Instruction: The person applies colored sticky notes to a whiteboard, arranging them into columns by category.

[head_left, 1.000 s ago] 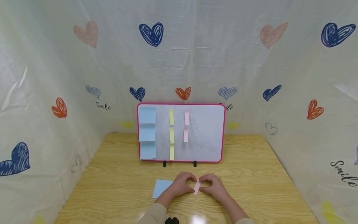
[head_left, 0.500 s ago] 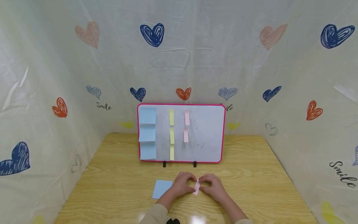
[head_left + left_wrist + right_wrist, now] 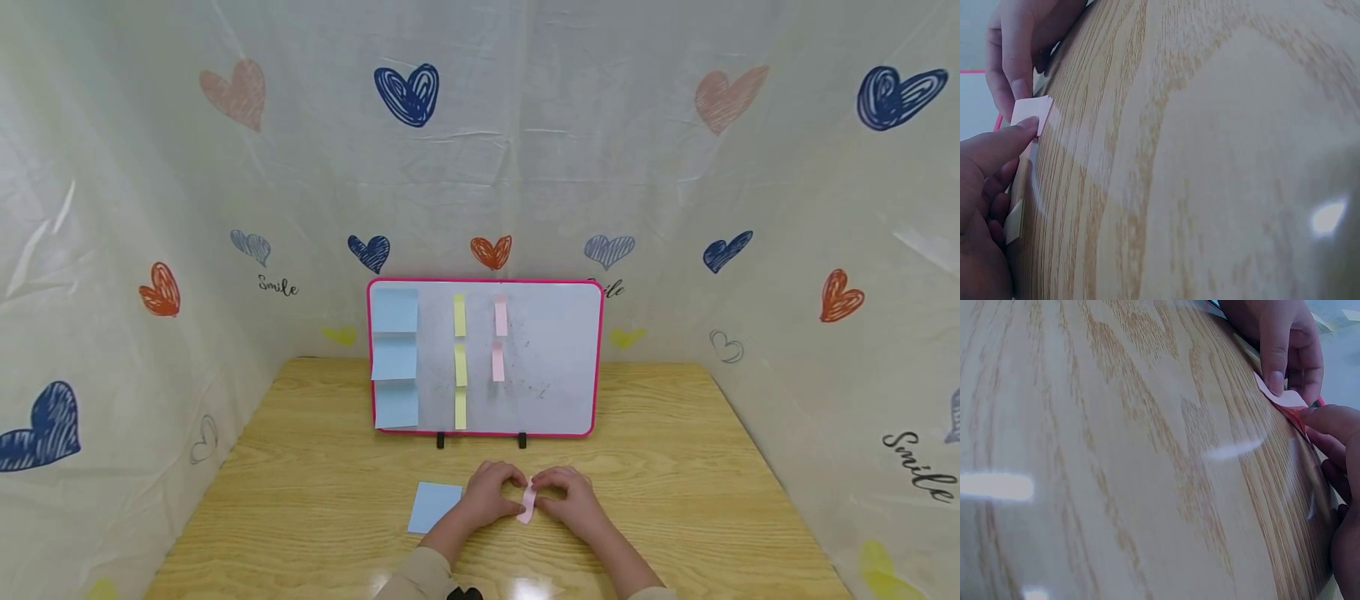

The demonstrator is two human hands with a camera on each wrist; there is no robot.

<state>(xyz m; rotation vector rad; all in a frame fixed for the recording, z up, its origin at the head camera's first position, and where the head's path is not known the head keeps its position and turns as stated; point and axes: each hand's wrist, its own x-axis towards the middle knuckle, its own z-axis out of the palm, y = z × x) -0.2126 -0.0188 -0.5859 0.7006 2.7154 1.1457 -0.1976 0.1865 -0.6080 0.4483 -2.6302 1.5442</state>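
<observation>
Pink note between hands, whiteboard behind

A pale wood-grain desk fills the lower part of the head view, its glossy top catching bright spots of light near the front edge. White plastic sheeting stands as walls on three sides, wrinkled and printed with hearts in navy, orange, dusty pink, grey-blue and yellow, and with the word "Smile" in script. The left sheet and right sheet slant inward toward the back. Light is even and soft.
</observation>
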